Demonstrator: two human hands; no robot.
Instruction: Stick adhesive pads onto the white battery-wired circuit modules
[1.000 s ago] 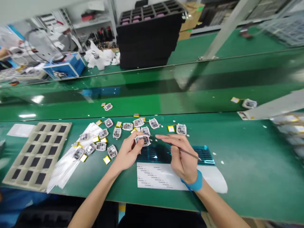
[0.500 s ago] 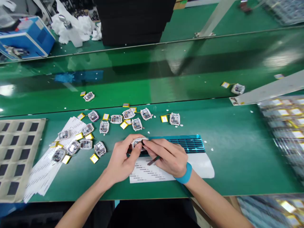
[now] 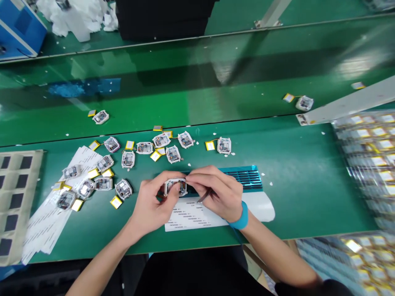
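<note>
My left hand (image 3: pixel 156 201) grips a white watch case (image 3: pixel 175 187) with a circuit board inside, the thumb pressed over its open face. My right hand (image 3: pixel 217 193) is closed, with thumb and forefinger pinched at the case's right edge. Out of its curled fingers pokes a slim dark metal tool, seemingly tweezers (image 3: pixel 203 196). Anything tiny at the fingertips is too small to make out. Under the hands lie a white printed sheet (image 3: pixel 188 218) and a shiny blue strip sheet (image 3: pixel 247 176).
Several open watch cases (image 3: pixel 128 159) with yellow-edged batteries (image 3: pixel 116 202) lie left and behind. Printed strips (image 3: pixel 46 230) and a beige compartment tray (image 3: pixel 33 164) are at left. Stacked clear trays (image 3: pixel 370 152) stand at right, near a slanting metal post (image 3: pixel 345 105).
My view has tilted down slightly, so the bench appears higher and further left. My right fingertips have moved from the case's face to its right edge, uncovering more of the board.
</note>
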